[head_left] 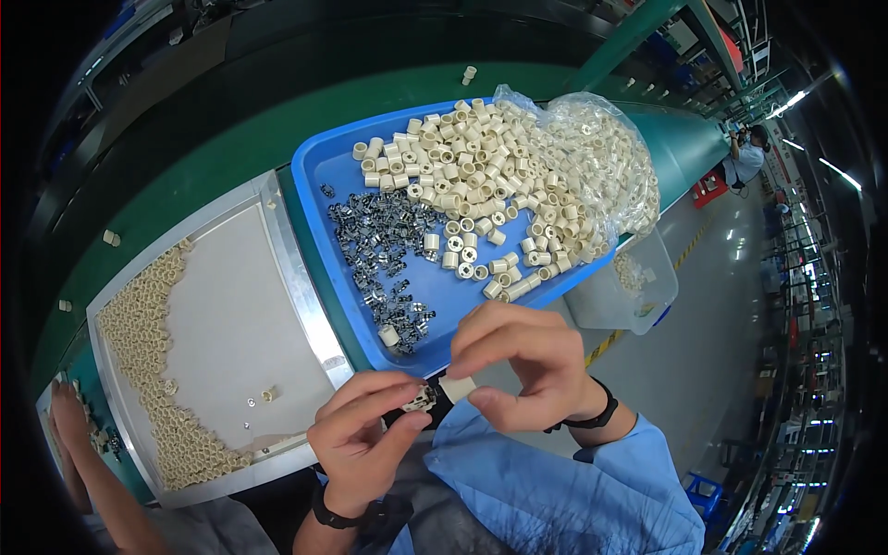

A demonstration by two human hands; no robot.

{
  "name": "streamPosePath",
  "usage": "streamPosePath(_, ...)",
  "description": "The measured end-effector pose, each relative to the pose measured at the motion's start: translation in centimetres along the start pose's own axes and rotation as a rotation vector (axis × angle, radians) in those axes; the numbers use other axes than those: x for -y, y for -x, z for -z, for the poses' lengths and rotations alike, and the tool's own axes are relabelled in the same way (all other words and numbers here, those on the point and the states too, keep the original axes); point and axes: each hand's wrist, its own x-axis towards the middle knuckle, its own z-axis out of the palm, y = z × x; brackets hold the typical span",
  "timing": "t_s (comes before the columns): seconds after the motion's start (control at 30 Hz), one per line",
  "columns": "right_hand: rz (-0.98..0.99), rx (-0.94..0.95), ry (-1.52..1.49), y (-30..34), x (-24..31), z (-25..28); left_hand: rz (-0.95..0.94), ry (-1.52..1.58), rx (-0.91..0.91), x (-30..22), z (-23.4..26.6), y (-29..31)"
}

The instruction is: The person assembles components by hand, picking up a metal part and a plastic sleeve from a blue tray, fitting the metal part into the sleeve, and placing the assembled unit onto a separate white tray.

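The small cream block with dark and metallic fittings sits in the left hand, its thumb and fingertips closed on it in a pinch grip; the short, smooth cream cylinder, probably plastic, is gripped between the right hand's thumb and fingers. Both pieces lie close together, just off the six o'clock edge of the blue rectangular plastic tray; whether they touch is hard to tell. Both should be light and stiff; the cylinder, likely slightly slippery, is best pinched across its round wall, the block by its cream sides, sparing the fittings, which look more delicate. The left forearm rises from seven o'clock, its fingers reaching toward two; the right enters from four, wrist bent, fingers arched over toward eight.
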Motion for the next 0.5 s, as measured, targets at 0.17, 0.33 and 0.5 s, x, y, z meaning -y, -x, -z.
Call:
streamPosePath(0.17, 0.332, 0.147, 0.316, -1.3, 0.5, 0.9, 0.1, 0.142, 0.023, 0.2, 0.2, 0.2)
streamPosePath(0.33, 0.377, 0.272, 0.353, -1.5, 1.1, 1.1, 0.112, 0.117, 0.061, 0.1, 0.7, 0.4)
streamPosePath(0.5, 0.374, 0.247, 0.336, -1.1, 0.9, 0.4, 0.11, 0.199, 0.062, 1.0, 0.8, 0.9)
